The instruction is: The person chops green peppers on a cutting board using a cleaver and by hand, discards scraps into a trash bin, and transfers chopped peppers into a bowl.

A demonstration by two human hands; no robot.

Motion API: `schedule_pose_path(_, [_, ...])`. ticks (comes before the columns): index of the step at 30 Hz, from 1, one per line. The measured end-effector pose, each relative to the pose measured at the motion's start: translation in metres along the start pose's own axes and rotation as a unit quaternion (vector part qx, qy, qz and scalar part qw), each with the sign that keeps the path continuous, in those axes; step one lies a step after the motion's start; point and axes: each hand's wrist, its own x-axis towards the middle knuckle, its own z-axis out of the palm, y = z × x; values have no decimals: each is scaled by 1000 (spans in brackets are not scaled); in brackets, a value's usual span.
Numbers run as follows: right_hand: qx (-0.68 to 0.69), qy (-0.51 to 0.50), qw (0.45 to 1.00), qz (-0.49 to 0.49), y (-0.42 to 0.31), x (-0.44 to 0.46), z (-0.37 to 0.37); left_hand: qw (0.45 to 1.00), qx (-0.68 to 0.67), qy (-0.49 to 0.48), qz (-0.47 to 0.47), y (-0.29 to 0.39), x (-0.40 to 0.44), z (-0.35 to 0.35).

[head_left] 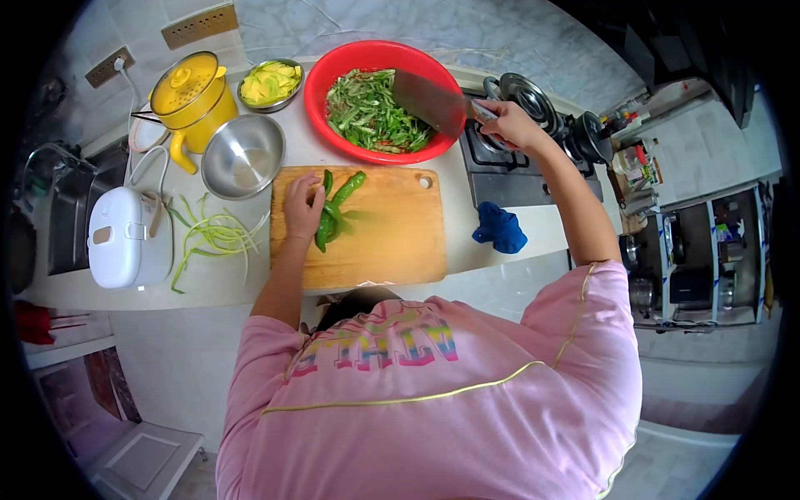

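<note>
Green peppers (332,212) on cutting board (396,246); left hand (303,207) at their edge, grip unclear; right hand (510,125) grasps cleaver (429,102) over red basin (360,58).

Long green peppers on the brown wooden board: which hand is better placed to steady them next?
Probably the left hand, right beside the peppers; the right hand grips a broad metal cleaver over a round red bowl.

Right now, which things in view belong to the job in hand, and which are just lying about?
In use:
- long green peppers, by the left hand
- rectangular wooden cutting board
- broad metal cleaver, in the right hand
- round red bowl of chopped greens

Apparently idle:
- crumpled blue cloth
- yellow lidded pot
- boxy white appliance
</note>
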Motion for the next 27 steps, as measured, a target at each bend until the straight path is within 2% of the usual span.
schedule_pose_path(10, [-80, 78, 994, 0, 21, 26, -18, 999, -37, -9, -31, 4, 0, -2])
schedule_pose_path(13, [-89, 75, 993, 21, 24, 32, -23, 999, -34, -6, -30, -1, -2, 0])
schedule_pose_path(15, [-67, 69, 994, 47, 27, 38, -22, 999, -24, -6, -24, -2, -2, 1])
schedule_pose_path(18, [61, 20, 991, 121, 21, 48, -8, 999, -36, -16, -29, 2, -2, 2])
schedule_pose_path(21, [164, -42, 974, 151, 22, 61, 9, 999, 17, -14, 25, -5, 0, 3])
schedule_pose_path(25, [140, -51, 987, 63, -3, 33, 47, 999, 16, -20, 23, -4, 1, 2])
schedule_pose_path(27, [-13, -8, 999, -40, -14, 20, 67, 999, 7, -30, 10, -8, -1, 3])
